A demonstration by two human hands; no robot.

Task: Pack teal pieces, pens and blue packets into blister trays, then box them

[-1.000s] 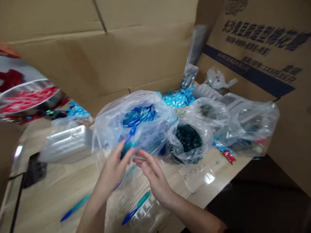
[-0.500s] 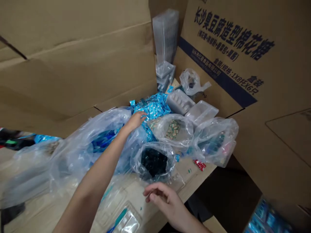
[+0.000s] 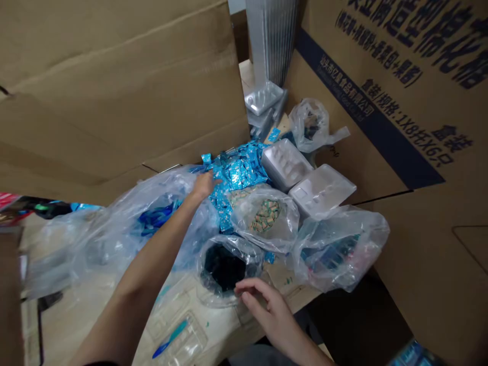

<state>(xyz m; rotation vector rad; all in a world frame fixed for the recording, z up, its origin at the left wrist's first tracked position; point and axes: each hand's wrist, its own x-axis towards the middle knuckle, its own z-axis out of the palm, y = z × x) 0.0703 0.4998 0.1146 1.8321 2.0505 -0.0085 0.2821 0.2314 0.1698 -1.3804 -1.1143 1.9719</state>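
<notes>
My left hand (image 3: pixel 204 185) reaches across a transparent bag of blue plastic utensils (image 3: pixel 156 216), with its fingers on a heap of shiny blue foil sachets (image 3: pixel 240 170). I cannot tell whether it grips any. My right hand (image 3: pixel 263 302) hangs with curled fingers beside a transparent bag of black pieces (image 3: pixel 223 267) and holds nothing visible. Above that bag lies a transparent bag of green-and-tan packets (image 3: pixel 266 218). A transparent bag of mixed small items (image 3: pixel 339 251) sits to the right.
White moulded plastic trays (image 3: pixel 285 163) lie beyond the bags, beside a knotted small bag (image 3: pixel 308 124). A tall stack of transparent trays (image 3: pixel 270 35) stands behind. Printed cardboard flaps (image 3: pixel 385 86) wall the back and right. A transparent tray with a blue utensil (image 3: pixel 179 338) lies near the bottom.
A second ago both hands were together at the utensil bag, the left holding a blue utensil. Now the left hand is out on the blue sachets and the right has dropped toward the black-filled bag.
</notes>
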